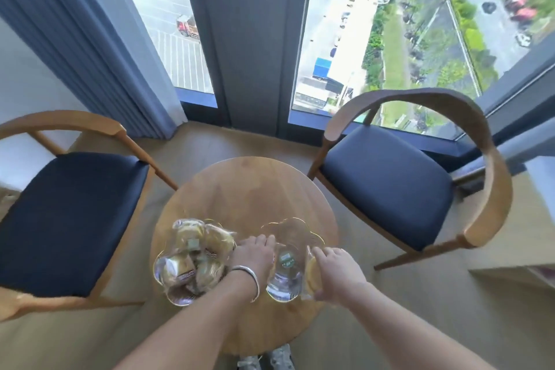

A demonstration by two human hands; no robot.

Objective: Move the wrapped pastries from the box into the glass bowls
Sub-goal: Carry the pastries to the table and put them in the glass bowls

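Two clear glass bowls stand on a round wooden table (240,189). The left bowl (168,288) is heaped with several wrapped pastries (192,246). The right bowl (288,276) holds no pastry and shows a green sticker in its bottom. My left hand (252,255), a silver bangle on its wrist, lies between the bowls with its fingers curled over the right bowl's left rim. My right hand (333,267) grips one wrapped pastry (312,275) at the right bowl's right rim. No box is in view.
Two wooden armchairs with dark blue seats flank the table, the left chair (69,219) and the right chair (387,183). Floor-length windows and a blue curtain (99,39) are behind. My shoes (264,359) show under the table's near edge. A pale shelf (522,279) sits at the right.
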